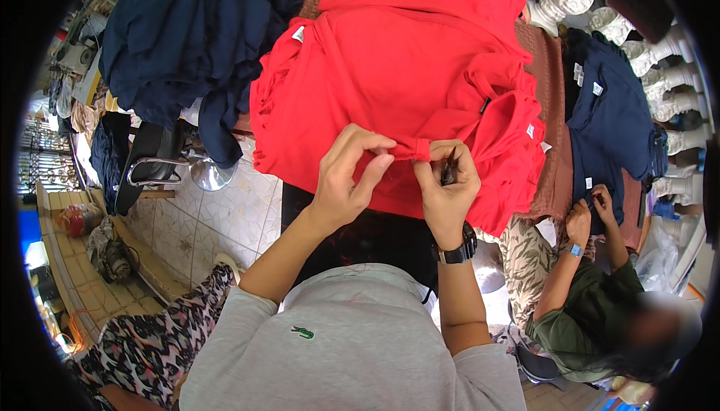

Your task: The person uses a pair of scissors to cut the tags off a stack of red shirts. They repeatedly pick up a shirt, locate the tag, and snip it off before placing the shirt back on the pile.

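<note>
A pile of red garments (375, 66) lies spread before me, with small white labels at its edges. My right hand (452, 190) pinches a gathered edge of red fabric between thumb and forefinger. Tucked in the same palm is a pair of dark thread snips (449, 174), partly covered by the fingers. My left hand (346, 175) is just left of that edge, thumb and forefinger closed together at the tips. Whatever lies between those fingertips is too small to make out; a fine red thread seems to hang near them.
Dark navy garments (195, 36) are heaped at the far left, beside a black chair (150, 157). On the right, a co-worker's hands (589, 212) hold a navy garment (611, 111). White ornate balusters (667, 81) line the far right. A brown cloth (546, 96) covers the table.
</note>
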`<action>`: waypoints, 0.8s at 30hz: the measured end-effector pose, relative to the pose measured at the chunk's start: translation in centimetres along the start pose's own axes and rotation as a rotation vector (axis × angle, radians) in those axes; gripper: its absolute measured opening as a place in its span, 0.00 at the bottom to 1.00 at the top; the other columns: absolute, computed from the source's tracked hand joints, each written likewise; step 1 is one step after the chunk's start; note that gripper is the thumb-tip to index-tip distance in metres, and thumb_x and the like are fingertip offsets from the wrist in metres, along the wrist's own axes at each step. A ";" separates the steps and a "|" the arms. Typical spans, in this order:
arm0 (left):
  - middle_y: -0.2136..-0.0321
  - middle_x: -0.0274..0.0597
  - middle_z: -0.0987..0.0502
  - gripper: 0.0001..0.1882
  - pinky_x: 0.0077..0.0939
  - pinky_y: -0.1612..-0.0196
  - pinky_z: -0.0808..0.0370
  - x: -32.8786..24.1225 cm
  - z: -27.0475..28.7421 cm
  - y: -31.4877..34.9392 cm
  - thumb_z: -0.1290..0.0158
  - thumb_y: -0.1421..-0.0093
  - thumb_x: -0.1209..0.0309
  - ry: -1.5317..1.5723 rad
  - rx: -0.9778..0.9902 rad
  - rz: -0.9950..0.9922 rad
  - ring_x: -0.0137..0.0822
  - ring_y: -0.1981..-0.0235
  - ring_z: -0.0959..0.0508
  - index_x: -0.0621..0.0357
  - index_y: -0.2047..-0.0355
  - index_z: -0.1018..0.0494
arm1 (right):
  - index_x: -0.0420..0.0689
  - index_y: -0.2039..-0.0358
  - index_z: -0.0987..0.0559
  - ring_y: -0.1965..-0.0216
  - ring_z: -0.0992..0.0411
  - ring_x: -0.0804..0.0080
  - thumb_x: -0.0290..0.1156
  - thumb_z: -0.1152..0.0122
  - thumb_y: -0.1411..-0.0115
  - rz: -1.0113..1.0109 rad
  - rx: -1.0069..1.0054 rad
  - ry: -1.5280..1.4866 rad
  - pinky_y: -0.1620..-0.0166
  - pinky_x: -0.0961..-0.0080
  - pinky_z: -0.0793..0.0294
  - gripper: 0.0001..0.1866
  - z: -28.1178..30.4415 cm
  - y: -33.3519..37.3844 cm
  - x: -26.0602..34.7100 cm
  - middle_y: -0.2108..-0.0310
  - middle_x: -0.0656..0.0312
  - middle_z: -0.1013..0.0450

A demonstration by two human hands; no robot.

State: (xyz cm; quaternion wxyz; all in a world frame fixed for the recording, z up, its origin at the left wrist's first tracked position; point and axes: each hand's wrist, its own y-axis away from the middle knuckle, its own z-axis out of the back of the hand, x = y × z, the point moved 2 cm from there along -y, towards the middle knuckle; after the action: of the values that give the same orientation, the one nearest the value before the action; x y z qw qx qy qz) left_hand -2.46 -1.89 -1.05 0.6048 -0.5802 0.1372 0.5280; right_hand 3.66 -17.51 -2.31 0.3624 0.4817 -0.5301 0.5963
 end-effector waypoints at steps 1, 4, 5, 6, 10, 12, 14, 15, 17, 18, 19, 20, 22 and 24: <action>0.68 0.43 0.24 0.12 0.30 0.55 0.25 0.0 0.0 0.0 0.38 0.45 0.83 -0.035 0.026 0.005 0.39 0.65 0.24 0.64 0.59 0.23 | 0.38 0.69 0.26 0.76 0.43 0.90 0.13 0.37 0.47 -0.045 0.021 -0.014 0.74 0.87 0.45 0.09 0.2 0.1 0.1 0.70 0.70 0.31; 0.68 0.44 0.23 0.10 0.34 0.62 0.27 -0.3 -0.2 -0.7 0.37 0.47 0.82 -0.105 0.049 -0.060 0.43 0.66 0.24 0.63 0.64 0.21 | 0.36 0.67 0.23 0.75 0.44 0.91 0.15 0.37 0.45 -0.143 0.076 -0.065 0.73 0.88 0.47 0.07 0.7 0.3 0.1 0.70 0.72 0.32; 0.68 0.44 0.23 0.10 0.35 0.63 0.27 -0.3 -0.2 -0.8 0.37 0.48 0.82 -0.150 0.081 -0.098 0.43 0.67 0.24 0.63 0.64 0.21 | 0.36 0.66 0.22 0.75 0.44 0.90 0.15 0.37 0.44 -0.153 0.088 -0.089 0.72 0.88 0.47 0.06 0.7 0.4 -0.1 0.70 0.73 0.32; 0.68 0.44 0.23 0.10 0.35 0.63 0.27 -0.3 -0.3 -0.8 0.37 0.48 0.82 -0.170 0.074 -0.123 0.44 0.67 0.24 0.63 0.64 0.21 | 0.35 0.65 0.21 0.75 0.44 0.90 0.15 0.37 0.44 -0.164 0.100 -0.113 0.72 0.88 0.47 0.06 0.8 0.4 -0.3 0.70 0.73 0.32; 0.67 0.43 0.23 0.08 0.31 0.63 0.27 0.5 -0.8 -0.3 0.37 0.47 0.83 -0.153 0.061 -0.118 0.40 0.65 0.24 0.64 0.67 0.22 | 0.34 0.62 0.19 0.73 0.41 0.88 0.16 0.37 0.43 -0.175 0.218 -0.099 0.69 0.87 0.44 0.07 1.3 0.5 0.0 0.70 0.72 0.33; 0.67 0.42 0.23 0.05 0.28 0.63 0.27 0.9 -0.7 -0.1 0.39 0.44 0.82 -0.021 0.088 0.037 0.35 0.64 0.24 0.63 0.68 0.23 | 0.34 0.61 0.19 0.71 0.40 0.88 0.16 0.37 0.42 -0.123 0.257 -0.127 0.68 0.87 0.43 0.08 1.4 0.3 0.2 0.69 0.71 0.33; 0.67 0.41 0.25 0.03 0.26 0.61 0.27 1.1 -0.6 0.1 0.41 0.39 0.80 0.186 0.134 0.292 0.31 0.64 0.25 0.63 0.68 0.25 | 0.34 0.61 0.19 0.70 0.39 0.87 0.16 0.36 0.42 -0.162 0.252 -0.103 0.68 0.87 0.42 0.08 1.7 0.2 0.4 0.68 0.71 0.32; 0.66 0.40 0.25 0.03 0.25 0.60 0.27 1.1 -0.6 0.1 0.43 0.37 0.79 0.243 0.150 0.300 0.30 0.64 0.25 0.63 0.67 0.27 | 0.34 0.61 0.19 0.70 0.39 0.87 0.17 0.36 0.41 -0.182 0.251 -0.091 0.67 0.87 0.42 0.08 1.9 0.2 0.3 0.68 0.70 0.32; 0.66 0.39 0.27 0.05 0.23 0.59 0.27 1.0 -0.7 -0.1 0.47 0.31 0.75 0.354 0.181 0.313 0.27 0.64 0.26 0.62 0.65 0.30 | 0.34 0.61 0.19 0.70 0.39 0.87 0.17 0.35 0.41 -0.177 0.237 -0.096 0.68 0.87 0.41 0.07 1.7 0.3 0.2 0.67 0.70 0.32; 0.65 0.39 0.28 0.05 0.23 0.58 0.27 0.8 -0.7 0.0 0.49 0.30 0.74 0.445 0.188 0.348 0.27 0.64 0.26 0.61 0.64 0.31 | 0.34 0.61 0.19 0.70 0.39 0.87 0.18 0.35 0.41 -0.175 0.231 -0.100 0.68 0.87 0.41 0.07 1.6 0.4 0.0 0.66 0.70 0.32; 0.65 0.39 0.28 0.05 0.22 0.57 0.27 0.3 -0.9 0.3 0.50 0.29 0.73 0.536 0.194 0.383 0.27 0.64 0.27 0.60 0.63 0.33 | 0.34 0.61 0.19 0.71 0.40 0.87 0.18 0.35 0.41 -0.164 0.225 -0.095 0.68 0.87 0.41 0.07 1.6 0.4 -0.1 0.67 0.70 0.32; 0.65 0.39 0.29 0.05 0.22 0.56 0.27 0.0 -1.0 0.6 0.52 0.28 0.72 0.628 0.200 0.419 0.27 0.63 0.27 0.60 0.62 0.34 | 0.35 0.62 0.19 0.71 0.40 0.87 0.17 0.35 0.41 -0.155 0.220 -0.088 0.68 0.87 0.41 0.06 1.6 0.5 -0.2 0.67 0.70 0.32; 0.64 0.40 0.29 0.06 0.23 0.55 0.28 0.0 -1.1 1.1 0.53 0.27 0.71 0.608 0.190 0.417 0.27 0.62 0.27 0.59 0.61 0.34 | 0.35 0.63 0.20 0.72 0.42 0.88 0.18 0.34 0.40 -0.144 0.200 -0.078 0.69 0.87 0.42 0.06 1.5 0.5 -0.3 0.67 0.71 0.33; 0.63 0.40 0.28 0.06 0.24 0.53 0.28 0.2 -1.2 1.4 0.53 0.27 0.70 0.616 0.165 0.426 0.28 0.61 0.27 0.59 0.61 0.34 | 0.36 0.65 0.22 0.73 0.43 0.88 0.19 0.34 0.40 -0.144 0.175 -0.071 0.71 0.87 0.44 0.06 1.2 0.6 0.1 0.68 0.71 0.34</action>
State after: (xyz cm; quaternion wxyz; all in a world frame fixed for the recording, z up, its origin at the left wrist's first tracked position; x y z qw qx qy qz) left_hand -2.94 -3.15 -2.31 0.4565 -0.6197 0.4721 0.4298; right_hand 3.30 -18.84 -2.44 0.3416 0.5692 -0.4527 0.5953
